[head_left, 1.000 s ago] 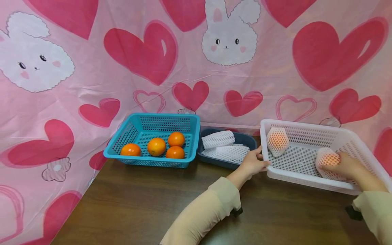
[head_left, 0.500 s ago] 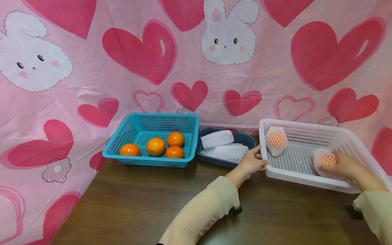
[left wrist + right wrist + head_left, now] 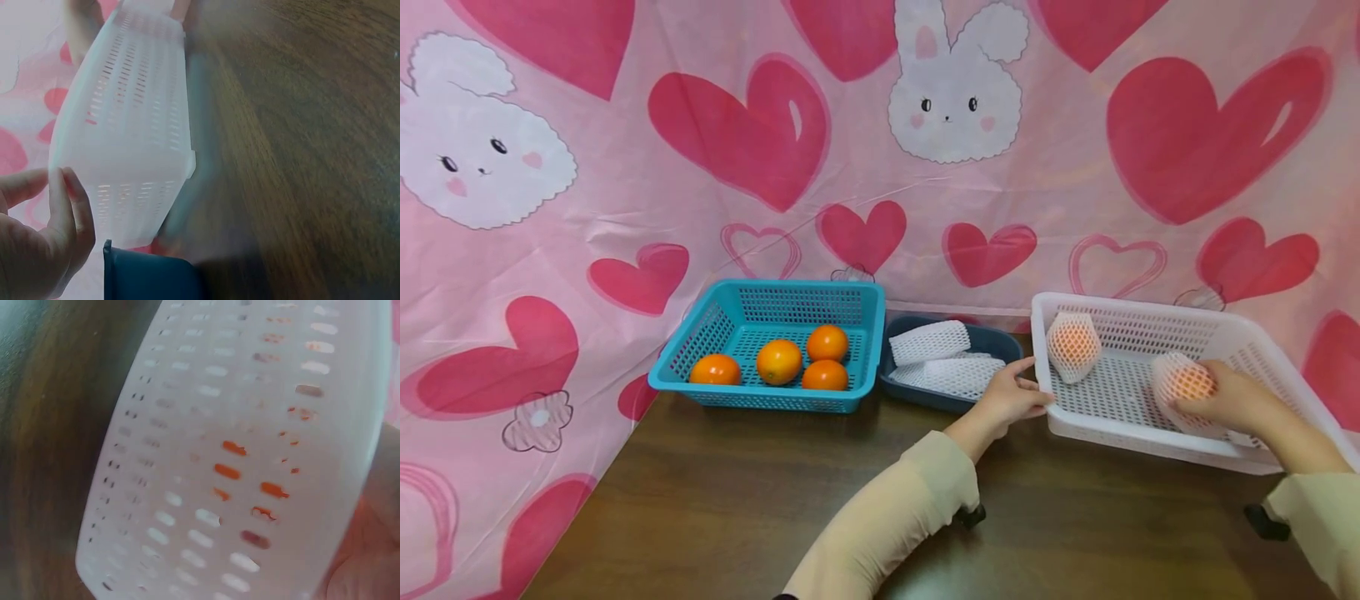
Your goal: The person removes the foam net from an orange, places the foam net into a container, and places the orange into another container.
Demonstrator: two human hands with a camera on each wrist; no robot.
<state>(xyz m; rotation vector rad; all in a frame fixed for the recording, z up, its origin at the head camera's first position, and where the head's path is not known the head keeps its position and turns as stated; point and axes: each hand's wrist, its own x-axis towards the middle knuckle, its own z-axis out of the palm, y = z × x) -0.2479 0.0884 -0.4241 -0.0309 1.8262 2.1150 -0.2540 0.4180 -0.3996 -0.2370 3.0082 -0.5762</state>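
Note:
In the head view my left hand pinches the left end of the white basket at its rim. The left wrist view shows the fingertips right at that rim. My right hand reaches over the near side and holds an orange in a white foam net, low inside the basket. A second netted orange lies at the basket's left end. From the right wrist, the basket wall hides most of the hand, and orange colour shows through its slots.
A blue basket with several bare oranges stands at the left. Between the baskets sits a dark blue tray with white foam nets. A pink heart-print cloth hangs behind the wooden table.
My right hand has shifted slightly left and away from me inside the basket, with the netted orange in it. My left hand stays at the rim. The head view has turned slightly.

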